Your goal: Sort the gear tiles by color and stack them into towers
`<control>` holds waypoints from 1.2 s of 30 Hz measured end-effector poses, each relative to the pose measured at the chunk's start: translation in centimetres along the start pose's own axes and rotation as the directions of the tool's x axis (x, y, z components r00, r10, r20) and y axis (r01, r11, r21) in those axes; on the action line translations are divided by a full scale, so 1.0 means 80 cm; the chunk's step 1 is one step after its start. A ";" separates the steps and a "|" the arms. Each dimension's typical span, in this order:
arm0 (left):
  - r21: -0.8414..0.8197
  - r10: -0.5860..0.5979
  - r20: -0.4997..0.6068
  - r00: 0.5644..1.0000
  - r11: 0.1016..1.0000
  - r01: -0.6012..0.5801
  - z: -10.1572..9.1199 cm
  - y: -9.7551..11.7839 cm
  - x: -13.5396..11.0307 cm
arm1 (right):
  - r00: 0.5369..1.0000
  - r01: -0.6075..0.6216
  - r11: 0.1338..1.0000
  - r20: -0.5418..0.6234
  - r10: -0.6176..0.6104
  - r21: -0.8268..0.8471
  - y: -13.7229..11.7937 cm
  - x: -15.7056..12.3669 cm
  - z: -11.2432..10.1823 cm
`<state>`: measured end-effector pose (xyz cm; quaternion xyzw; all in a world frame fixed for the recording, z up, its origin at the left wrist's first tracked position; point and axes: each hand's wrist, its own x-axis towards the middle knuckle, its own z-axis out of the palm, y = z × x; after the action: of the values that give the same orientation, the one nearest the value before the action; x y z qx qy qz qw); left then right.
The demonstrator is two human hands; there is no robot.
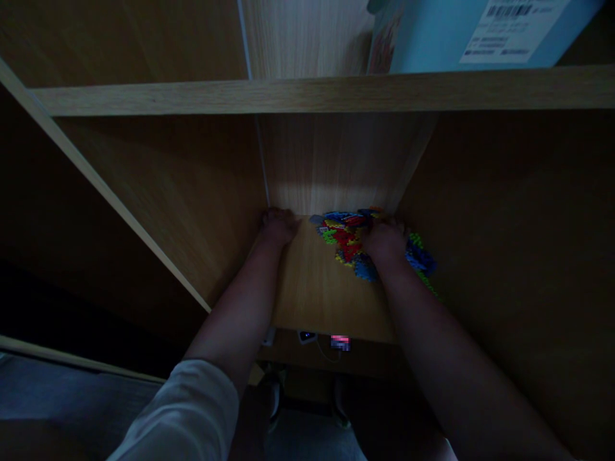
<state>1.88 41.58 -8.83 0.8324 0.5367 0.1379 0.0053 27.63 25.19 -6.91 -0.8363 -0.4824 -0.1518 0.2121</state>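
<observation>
Under the right hand (387,246) lies the toy pile (346,240).

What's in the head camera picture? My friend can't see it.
The right hand rests on a pile of colourful toy pieces inside a wooden cubby; the left hand lies beside it, at the back. A blue box sits on the shelf above.

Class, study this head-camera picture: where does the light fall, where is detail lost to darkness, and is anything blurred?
Head view: dim overall. The light is brightest on the back panel behind the coloured toy pieces. The side walls sink into shadow. The left hand and right hand are dark but fairly sharp. A small pixelated patch sits below the shelf.
</observation>
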 end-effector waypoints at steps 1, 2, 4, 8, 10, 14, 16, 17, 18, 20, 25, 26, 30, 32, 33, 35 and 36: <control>-0.034 -0.008 -0.053 0.999 0.999 0.006 -0.001 0.001 -0.001 | 1.000 0.004 1.000 -0.007 -0.004 0.007 0.000 0.000 0.000; -0.082 -0.021 -0.116 0.993 0.997 0.012 -0.002 0.002 -0.002 | 1.000 0.009 1.000 -0.019 -0.009 0.018 0.000 0.000 0.000; -0.188 -0.029 -0.231 0.973 0.982 -0.016 -0.004 0.005 -0.003 | 0.998 0.014 0.999 -0.060 -0.011 0.052 0.001 0.002 0.000; -0.301 0.030 -0.334 0.942 0.944 -0.136 -0.014 0.015 -0.005 | 0.986 0.068 0.981 -0.163 -0.038 0.182 0.004 0.010 -0.003; -0.368 0.041 -0.359 0.932 0.912 -0.182 -0.020 0.022 -0.007 | 0.977 0.144 0.950 -0.194 -0.092 0.276 0.003 0.014 -0.005; -0.504 0.075 -0.389 0.918 0.817 -0.281 -0.024 0.038 -0.013 | 0.956 0.248 0.851 -0.257 -0.138 0.463 -0.004 0.015 -0.007; -0.583 0.107 -0.381 0.918 0.743 -0.329 -0.018 0.047 -0.014 | 0.947 0.292 0.777 -0.281 -0.154 0.558 -0.009 0.013 -0.006; -0.642 0.124 -0.371 0.921 0.683 -0.350 -0.013 0.052 -0.014 | 0.943 0.315 0.731 -0.289 -0.166 0.606 -0.012 0.012 -0.004; -0.707 0.139 -0.354 0.925 0.607 -0.362 -0.008 0.057 -0.014 | 0.939 0.335 0.679 -0.295 -0.178 0.653 -0.014 0.010 -0.002; -0.841 0.172 -0.291 0.941 0.423 -0.337 0.002 0.065 -0.013 | 0.936 0.350 0.577 -0.291 -0.197 0.738 -0.019 0.009 0.003; -0.974 0.241 -0.085 0.967 0.184 -0.132 0.012 0.070 -0.010 | 0.973 0.216 0.417 -0.160 -0.164 0.883 -0.024 0.008 0.018; -0.975 0.241 -0.067 0.968 0.189 -0.114 0.012 0.069 -0.010 | 0.980 0.184 0.398 -0.136 -0.145 0.899 -0.023 0.009 0.020; -0.956 0.242 -0.040 0.969 0.274 -0.108 0.011 0.057 -0.008 | 0.995 0.094 0.383 -0.103 0.003 0.919 -0.010 0.017 0.027; -0.942 0.256 -0.026 0.966 0.318 -0.109 0.014 0.053 -0.008 | 0.993 0.056 0.383 -0.091 0.074 0.922 -0.004 0.022 0.030; -0.935 0.266 -0.019 0.964 0.337 -0.111 0.016 0.052 -0.008 | 0.992 0.041 0.372 -0.082 0.093 0.927 -0.002 0.024 0.032; -0.915 0.291 -0.012 0.957 0.384 -0.128 0.019 0.052 -0.010 | 0.993 0.027 0.341 -0.065 0.099 0.940 -0.003 0.027 0.036; -0.902 0.300 -0.016 0.954 0.407 -0.143 0.020 0.053 -0.011 | 0.994 0.025 0.328 -0.059 0.093 0.945 -0.005 0.027 0.037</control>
<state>5.74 39.24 -9.93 0.7740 0.2650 0.3375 0.4657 28.50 28.47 -8.40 -0.5595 -0.4518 0.1179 0.6848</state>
